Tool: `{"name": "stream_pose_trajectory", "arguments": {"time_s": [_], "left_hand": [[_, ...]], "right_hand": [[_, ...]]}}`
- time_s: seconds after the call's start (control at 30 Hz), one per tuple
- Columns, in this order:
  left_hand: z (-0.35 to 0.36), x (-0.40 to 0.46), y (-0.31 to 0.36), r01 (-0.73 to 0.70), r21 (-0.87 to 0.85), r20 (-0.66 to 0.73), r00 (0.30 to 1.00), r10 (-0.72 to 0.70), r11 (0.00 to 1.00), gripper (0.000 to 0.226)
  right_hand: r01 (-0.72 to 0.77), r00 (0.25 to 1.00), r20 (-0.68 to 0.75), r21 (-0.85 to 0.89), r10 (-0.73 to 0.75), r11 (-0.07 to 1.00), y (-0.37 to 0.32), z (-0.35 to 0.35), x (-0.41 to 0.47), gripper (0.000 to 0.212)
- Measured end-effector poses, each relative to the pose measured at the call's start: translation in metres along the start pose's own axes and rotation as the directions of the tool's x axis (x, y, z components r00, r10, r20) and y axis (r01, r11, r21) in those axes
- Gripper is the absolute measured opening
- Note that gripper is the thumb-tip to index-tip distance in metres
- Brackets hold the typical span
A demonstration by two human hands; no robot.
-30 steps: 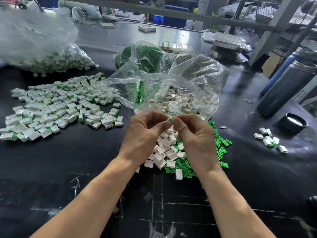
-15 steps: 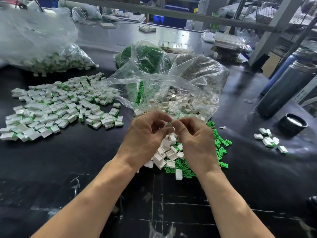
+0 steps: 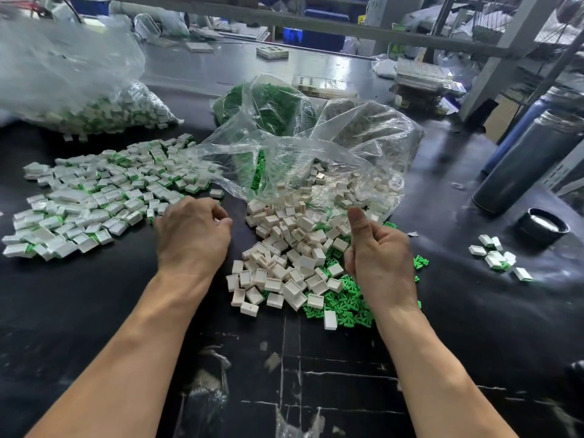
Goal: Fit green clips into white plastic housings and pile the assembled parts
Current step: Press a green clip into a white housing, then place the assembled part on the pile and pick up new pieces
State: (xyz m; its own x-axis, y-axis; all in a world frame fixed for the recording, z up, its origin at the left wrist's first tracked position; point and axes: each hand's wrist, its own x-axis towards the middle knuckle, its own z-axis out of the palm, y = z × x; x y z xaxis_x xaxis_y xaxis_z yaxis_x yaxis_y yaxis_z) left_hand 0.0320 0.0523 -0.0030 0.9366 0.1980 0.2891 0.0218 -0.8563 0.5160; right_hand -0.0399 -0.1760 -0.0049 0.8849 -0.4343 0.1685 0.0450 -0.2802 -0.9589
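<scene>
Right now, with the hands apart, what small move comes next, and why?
Probably lower the right hand onto the loose green clips beneath it and pinch one. The left hand sits at the edge of the assembled pile; what it holds is hidden.

Left hand (image 3: 192, 235) curls knuckles-up; right hand (image 3: 380, 263) curls, thumb raised.

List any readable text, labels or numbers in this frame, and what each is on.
None readable. No print shows on the white housings, green clips, assembled parts, clear bags or dark cylinder. A yellow-green item on the far shelf may be a label; too small and blurred to read.
</scene>
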Motion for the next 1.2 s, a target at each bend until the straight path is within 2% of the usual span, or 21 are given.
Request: {"name": "stream_pose_trajectory", "arguments": {"time_s": [0.07, 0.13, 0.27, 0.33, 0.4, 0.47, 0.53, 0.63, 0.73, 0.87, 1.03, 1.2], "left_hand": [[-0.001, 0.003, -0.004, 0.046, 0.054, -0.009, 0.999, -0.045, 0.997, 0.006], [-0.001, 0.006, -0.008, 0.063, 0.091, -0.016, 0.998, -0.062, 0.994, 0.003], [-0.002, 0.004, -0.006, 0.047, 0.099, -0.034, 0.998, -0.044, 0.994, 0.017], [-0.005, 0.000, 0.000, -0.021, 0.031, -0.032, 0.999, 0.022, 0.999, 0.013], [-0.010, -0.006, 0.007, -0.020, -0.138, 0.096, 0.995, 0.034, 0.990, 0.005], [-0.013, -0.012, 0.016, 0.065, -0.277, 0.308, 0.951, 0.024, 0.959, 0.011], [-0.014, -0.018, 0.020, 0.110, -0.297, 0.452, 0.891, 0.038, 0.948, 0.015], [-0.019, -0.022, 0.026, 0.123, -0.269, 0.547, 0.836, 0.046, 0.955, 0.030], [-0.019, -0.024, 0.029, 0.096, -0.253, 0.549, 0.834, 0.061, 0.963, 0.034], [-0.015, -0.028, 0.031, 0.010, -0.264, 0.495, 0.860, 0.127, 0.964, 0.024], [-0.008, -0.033, 0.034, -0.138, -0.278, 0.393, 0.887, 0.243, 0.951, 0.007], [-0.003, -0.035, 0.035, -0.204, -0.207, 0.336, 0.904, 0.265, 0.957, 0.013]], "right_hand": [[0.000, 1.000, -0.009, -0.022, 0.000, 1.000, 0.001, -0.005, 0.002, 0.067], [-0.010, 1.000, -0.007, -0.125, 0.009, 0.992, 0.002, -0.009, 0.005, 0.068], [-0.044, 0.998, 0.033, -0.333, 0.058, 0.942, 0.005, -0.018, 0.011, 0.051], [-0.053, 0.993, 0.073, -0.408, 0.090, 0.911, 0.004, -0.024, 0.014, 0.038], [-0.063, 0.982, 0.131, -0.443, 0.134, 0.894, 0.002, -0.031, 0.016, 0.021], [-0.053, 0.966, 0.199, -0.468, 0.164, 0.882, 0.000, -0.036, 0.017, 0.011], [-0.018, 0.943, 0.279, -0.501, 0.180, 0.865, -0.002, -0.038, 0.015, 0.013], [0.034, 0.910, 0.371, -0.509, 0.184, 0.860, -0.003, -0.036, 0.010, 0.013], [0.097, 0.915, 0.372, -0.581, 0.157, 0.808, -0.004, -0.030, 0.008, 0.009], [0.140, 0.928, 0.354, -0.618, 0.115, 0.774, -0.003, -0.028, 0.009, 0.008], [0.067, 0.970, 0.231, -0.539, 0.071, 0.840, 0.001, -0.033, 0.013, 0.012], [0.002, 0.986, 0.148, -0.488, 0.081, 0.873, 0.004, -0.033, 0.016, 0.007]]}}
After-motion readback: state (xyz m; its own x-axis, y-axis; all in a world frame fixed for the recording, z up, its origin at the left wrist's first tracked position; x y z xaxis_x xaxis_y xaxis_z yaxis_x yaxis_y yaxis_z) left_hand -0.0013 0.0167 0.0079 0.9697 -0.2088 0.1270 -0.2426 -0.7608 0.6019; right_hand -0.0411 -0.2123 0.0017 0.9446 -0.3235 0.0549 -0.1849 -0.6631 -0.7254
